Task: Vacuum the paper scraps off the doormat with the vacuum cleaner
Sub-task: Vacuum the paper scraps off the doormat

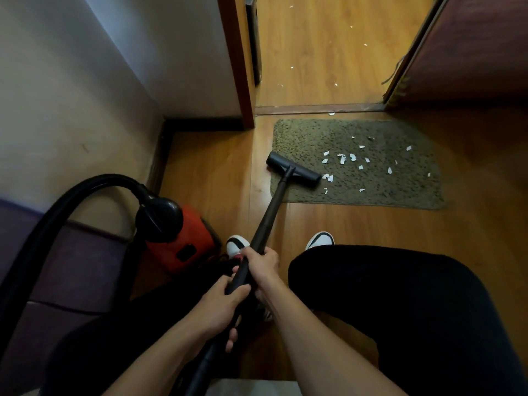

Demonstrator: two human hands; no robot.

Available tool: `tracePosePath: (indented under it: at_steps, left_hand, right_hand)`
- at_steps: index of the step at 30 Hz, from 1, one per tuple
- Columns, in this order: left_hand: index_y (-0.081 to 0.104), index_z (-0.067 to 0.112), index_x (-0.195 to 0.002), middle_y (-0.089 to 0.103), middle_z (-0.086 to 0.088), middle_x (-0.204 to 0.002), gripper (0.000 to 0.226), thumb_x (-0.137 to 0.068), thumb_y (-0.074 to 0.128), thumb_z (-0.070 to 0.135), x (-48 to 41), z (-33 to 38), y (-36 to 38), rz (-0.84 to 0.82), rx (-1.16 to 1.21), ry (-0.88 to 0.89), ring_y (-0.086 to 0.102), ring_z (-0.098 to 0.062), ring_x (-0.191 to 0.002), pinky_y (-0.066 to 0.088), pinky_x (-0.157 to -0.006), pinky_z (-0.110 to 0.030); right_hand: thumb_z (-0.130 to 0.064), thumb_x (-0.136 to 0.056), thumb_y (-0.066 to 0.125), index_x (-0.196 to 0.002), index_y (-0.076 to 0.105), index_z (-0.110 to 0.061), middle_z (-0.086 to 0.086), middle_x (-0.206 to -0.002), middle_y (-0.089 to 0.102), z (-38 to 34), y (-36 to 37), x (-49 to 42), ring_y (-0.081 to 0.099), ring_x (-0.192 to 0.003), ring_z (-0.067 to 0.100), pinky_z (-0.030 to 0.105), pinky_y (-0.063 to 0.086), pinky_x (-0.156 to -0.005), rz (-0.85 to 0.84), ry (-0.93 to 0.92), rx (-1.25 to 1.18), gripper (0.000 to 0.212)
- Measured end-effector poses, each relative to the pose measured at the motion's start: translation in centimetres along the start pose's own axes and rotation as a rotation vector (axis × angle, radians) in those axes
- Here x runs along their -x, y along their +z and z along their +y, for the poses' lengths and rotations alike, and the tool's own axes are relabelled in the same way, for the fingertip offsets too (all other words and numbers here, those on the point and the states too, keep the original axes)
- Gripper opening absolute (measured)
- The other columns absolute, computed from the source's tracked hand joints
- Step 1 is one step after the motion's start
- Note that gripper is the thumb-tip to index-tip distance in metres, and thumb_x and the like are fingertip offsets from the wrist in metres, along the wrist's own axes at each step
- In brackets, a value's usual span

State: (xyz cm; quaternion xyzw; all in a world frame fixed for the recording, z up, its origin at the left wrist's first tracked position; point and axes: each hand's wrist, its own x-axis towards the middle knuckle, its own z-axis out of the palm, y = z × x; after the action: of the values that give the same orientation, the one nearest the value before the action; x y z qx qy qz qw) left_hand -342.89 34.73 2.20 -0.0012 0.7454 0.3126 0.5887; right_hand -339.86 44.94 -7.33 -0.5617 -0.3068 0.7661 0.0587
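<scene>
An olive-green doormat (400, 190) lies on the wooden floor before a doorway. Several white paper scraps (341, 158) are scattered over its middle and right part. The black floor nozzle (293, 169) of the vacuum rests on the mat's left part, just left of the nearest scraps. Its black wand (270, 212) runs back to me. My right hand (261, 265) grips the wand higher up. Just below it, my left hand (221, 307) grips the wand's lower end. The red canister of the vacuum (183, 241) stands at my left, with a black hose (71, 201) arching from it.
More scraps (335, 84) lie on the floor beyond the threshold (320, 108). A white wall (85, 81) and a brown door frame (237, 67) close the left. A dark red door (471, 52) stands at right. My black-trousered legs and white shoes (320, 240) are below.
</scene>
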Motion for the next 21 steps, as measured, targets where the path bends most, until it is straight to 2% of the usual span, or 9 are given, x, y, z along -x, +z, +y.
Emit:
tracePosePath:
  at_steps: [2, 5, 10, 15, 18, 21]
  left_hand:
    - [0.047, 0.032, -0.113, 0.053, -0.006, -0.060, 0.015, -0.101, 0.051, 0.040, 0.5, -0.5, -0.5, -0.002, -0.005, -0.011, 0.048, -0.015, -0.041, 0.044, -0.041, -0.026]
    - [0.048, 0.030, -0.111, 0.053, -0.008, -0.059, 0.014, -0.101, 0.051, 0.039, 0.9, -1.1, -1.0, 0.008, -0.013, 0.000, 0.048, -0.016, -0.040, 0.044, -0.040, -0.026]
    - [0.050, 0.029, -0.109, 0.052, -0.006, -0.056, 0.013, -0.100, 0.051, 0.038, 0.4, -1.9, -0.6, 0.026, -0.035, 0.040, 0.048, -0.017, -0.038, 0.044, -0.039, -0.025]
    - [0.049, 0.031, -0.111, 0.053, -0.005, -0.056, 0.014, -0.100, 0.051, 0.039, -1.0, -1.6, 0.7, -0.020, -0.066, 0.040, 0.049, -0.017, -0.039, 0.045, -0.040, -0.026]
    - [0.049, 0.030, -0.113, 0.054, -0.007, -0.060, 0.016, -0.101, 0.051, 0.040, -1.7, -0.6, 1.7, -0.042, -0.078, 0.056, 0.050, -0.017, -0.040, 0.045, -0.041, -0.026]
    - [0.049, 0.030, -0.115, 0.055, -0.009, -0.063, 0.018, -0.100, 0.050, 0.040, -2.9, 0.6, 2.7, -0.054, -0.075, 0.063, 0.050, -0.017, -0.040, 0.045, -0.040, -0.026]
  right_hand:
    - [-0.008, -0.086, 0.071, -0.109, 0.059, -0.010, 0.021, -0.087, 0.072, 0.6, 0.3, 0.4, 0.071, -0.056, 0.024, 0.039, 0.062, -0.057, -0.005, -0.002, -0.013, 0.026]
    - [-0.008, -0.087, 0.069, -0.108, 0.058, -0.009, 0.018, -0.083, 0.067, 1.4, 0.6, 0.9, 0.070, -0.056, 0.025, 0.041, 0.062, -0.059, -0.009, -0.001, -0.038, 0.024]
    - [-0.008, -0.090, 0.069, -0.108, 0.058, -0.008, 0.017, -0.081, 0.067, 1.6, 0.1, 1.1, 0.068, -0.053, 0.022, 0.033, 0.057, -0.051, 0.009, 0.001, -0.042, 0.021]
    - [-0.011, -0.090, 0.069, -0.110, 0.057, -0.008, 0.016, -0.073, 0.066, 1.2, -1.6, 0.5, 0.067, -0.052, 0.022, 0.031, 0.056, -0.049, 0.083, -0.013, -0.036, 0.024]
    - [-0.012, -0.090, 0.069, -0.112, 0.056, -0.009, 0.015, -0.070, 0.068, 0.3, -2.6, -0.4, 0.069, -0.053, 0.023, 0.036, 0.060, -0.055, 0.109, -0.017, -0.025, 0.025]
    - [-0.009, -0.089, 0.068, -0.098, 0.058, -0.009, 0.013, -0.066, 0.065, -1.1, -3.6, -1.6, 0.068, -0.050, 0.023, 0.043, 0.063, -0.059, 0.130, -0.043, -0.015, 0.013]
